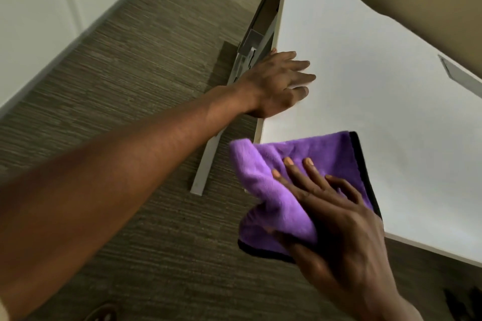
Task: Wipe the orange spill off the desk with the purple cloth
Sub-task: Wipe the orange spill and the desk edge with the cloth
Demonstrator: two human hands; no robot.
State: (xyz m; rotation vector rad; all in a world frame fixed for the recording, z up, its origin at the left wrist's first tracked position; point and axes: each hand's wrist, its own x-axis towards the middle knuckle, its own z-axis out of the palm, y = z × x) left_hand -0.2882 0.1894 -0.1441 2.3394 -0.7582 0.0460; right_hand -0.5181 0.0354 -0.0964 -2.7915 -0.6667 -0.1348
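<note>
The purple cloth, fluffy with a black hem, lies over the near corner of the white desk and hangs partly past its edge. My right hand presses on the cloth with fingers spread on top and the thumb under its hanging part. My left hand rests flat on the desk's left edge, fingers apart, holding nothing. No orange spill shows on the visible desk surface; the cloth hides what lies under it.
Grey-brown carpet spreads left of and below the desk. A metal desk leg and foot bar run along the floor by the left edge. A white wall with a baseboard stands at far left. A grey slot sits at the desk's right.
</note>
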